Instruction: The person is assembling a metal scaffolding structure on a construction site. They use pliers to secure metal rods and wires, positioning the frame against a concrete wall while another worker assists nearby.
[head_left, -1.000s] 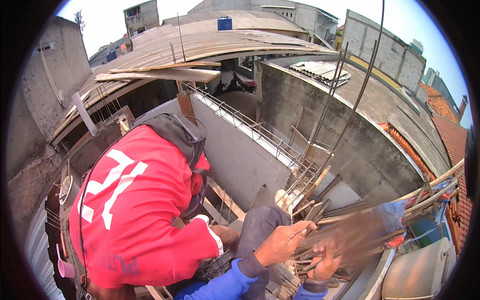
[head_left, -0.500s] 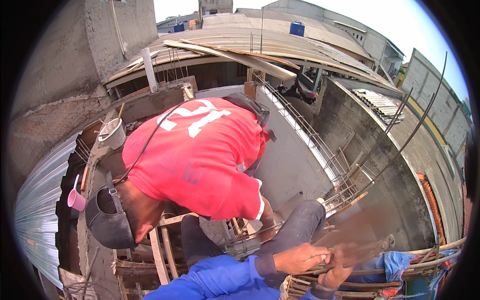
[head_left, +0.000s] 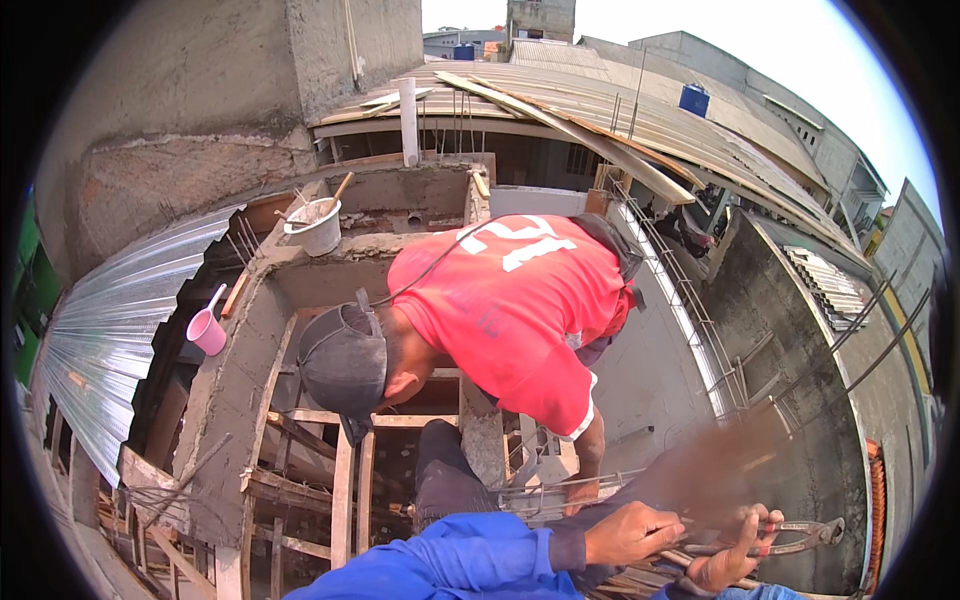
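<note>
My left hand is closed in a pinch at the lower right, with its fingertips on something too small to make out. Close beside it, my right hand holds metal pincers with red on the handles. Their jaws point right, away from my left hand. A brown blur hides part of the space above both hands. Just beyond my left hand, a co-worker in a red shirt bends low, with one arm reaching down to the thin steel bars. What that person's hand grips is hidden.
Wooden formwork lies below on the left. A pink dipper and a white bucket stand on the concrete ledge. Corrugated metal sheet flanks it. A rebar cage and long upright rods are on the right.
The view has swung left, so the surroundings sit further right and lower. My right hand has turned, and the pincers, blurred before, now show plainly. The co-worker stays bent over.
</note>
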